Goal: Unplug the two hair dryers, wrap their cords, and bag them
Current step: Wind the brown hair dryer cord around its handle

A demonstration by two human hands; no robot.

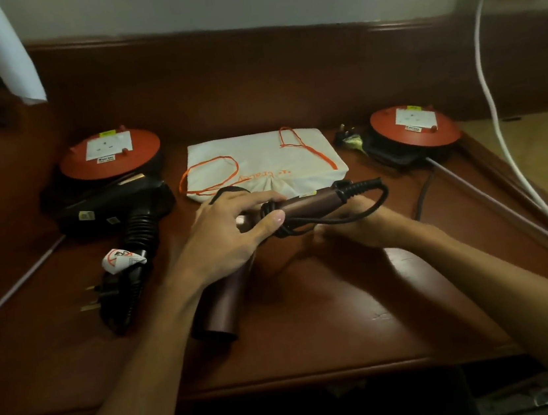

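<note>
Two dryers on glossy wooden desk (312,306): left hand (231,233) fingers grip smooth maroon dryer (310,201), right hand (354,225) blurred, grip unclear; ribbed black dryer (135,210) left; one cloth drawstring bag (266,160) behind.

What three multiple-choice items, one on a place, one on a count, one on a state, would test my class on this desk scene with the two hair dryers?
1. Where does the black plastic hair dryer lie?
A. at the left of the brown wooden desk
B. inside the bag
C. on the floor

2. How many round red cord reels stand on the desk?
A. one
B. two
C. four

3. What is the state of the maroon hair dryer?
A. lying untouched
B. bagged
C. held, with its black cord partly wound round the handle

Answers: 1 A, it rests by the left reel. 2 B, one at each side of the white drawstring bag. 3 C, the left hand grips it while the right hand handles the cord.
</note>
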